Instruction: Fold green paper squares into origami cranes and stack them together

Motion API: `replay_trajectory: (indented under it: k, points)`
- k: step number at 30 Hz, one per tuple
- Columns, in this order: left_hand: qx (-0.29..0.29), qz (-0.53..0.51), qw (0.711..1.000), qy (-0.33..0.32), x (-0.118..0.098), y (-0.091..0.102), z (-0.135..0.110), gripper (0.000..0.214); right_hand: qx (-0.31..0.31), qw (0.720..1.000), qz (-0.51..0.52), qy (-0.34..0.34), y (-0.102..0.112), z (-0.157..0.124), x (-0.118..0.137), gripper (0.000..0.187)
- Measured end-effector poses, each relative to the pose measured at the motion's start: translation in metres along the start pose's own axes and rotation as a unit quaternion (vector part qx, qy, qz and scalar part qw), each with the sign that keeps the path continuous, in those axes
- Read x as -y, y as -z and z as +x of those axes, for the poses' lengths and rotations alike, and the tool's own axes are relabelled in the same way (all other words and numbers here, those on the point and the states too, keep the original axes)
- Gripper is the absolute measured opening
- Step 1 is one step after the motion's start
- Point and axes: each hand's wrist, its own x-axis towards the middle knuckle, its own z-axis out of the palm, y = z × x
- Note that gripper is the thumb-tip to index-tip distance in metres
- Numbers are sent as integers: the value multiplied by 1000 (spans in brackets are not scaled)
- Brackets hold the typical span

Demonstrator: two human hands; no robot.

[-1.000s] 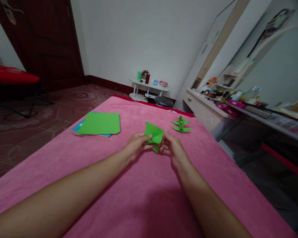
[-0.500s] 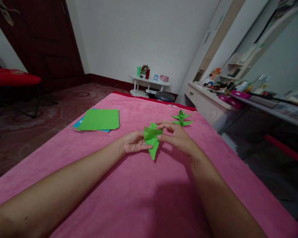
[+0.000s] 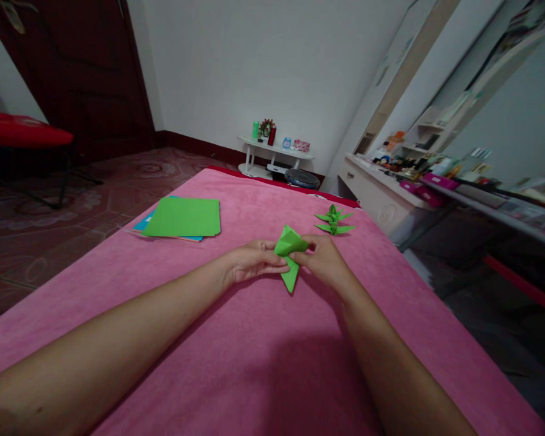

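Observation:
A partly folded piece of green origami paper [image 3: 290, 242] is held between both hands over the pink cloth [image 3: 236, 339]. Its lower end narrows to a point, and its upper part shows creased flaps. My left hand [image 3: 257, 261] grips the left edge, thumb and fingers closed on it. From the right side, my right hand [image 3: 320, 259] pinches the paper near its middle. Beyond the right hand lie finished-looking green folded paper figures [image 3: 333, 221] with pointed tips. On the left rests a stack of square paper sheets [image 3: 186, 217], green on top with blue beneath.
At the back stands a small white shelf [image 3: 277, 148] with a plant and small items. To the right is a white dresser [image 3: 376, 188] crowded with bottles and boxes. A red folding chair [image 3: 22, 130] stands at the left near the dark door [image 3: 95, 79].
The right hand has come closer to the left and now pinches the paper's right side. The paper's upper flaps look narrower and more closed, and it has shifted slightly right.

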Motion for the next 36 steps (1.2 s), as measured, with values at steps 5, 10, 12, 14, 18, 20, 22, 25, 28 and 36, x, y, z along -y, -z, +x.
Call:
replay_trajectory:
  k: [5,10,12,14,18,20,22,25,28,36]
  points:
    - [-28,19,999,-13,3,1,3,31,37,997,57,-27,10,-1,10,6]
    - [-70,36,997,-11,4,-1,3,33,49,997,50,-40,9,-2,13,4]
    - [-96,47,994,-17,6,-2,3,29,42,998,42,-33,5,-2,11,5]
    - [-113,52,992,-24,9,-3,4,26,32,999,39,-22,1,-2,9,5]
    - [-110,39,992,-38,12,-1,6,25,22,999,44,-1,-1,-2,7,11]
    - [-106,28,993,-41,11,0,6,25,32,998,46,4,0,-2,8,15]
    - [-109,19,993,-38,10,0,4,27,47,998,43,5,1,-3,11,17]
    - [-120,21,992,-40,8,-1,3,27,69,997,39,7,3,-4,15,17]
    - [-129,41,990,-41,8,-1,3,27,77,997,5,21,5,-4,13,19]
    - [-68,179,974,-123,19,1,6,27,105,981,-137,93,8,-2,-2,28]
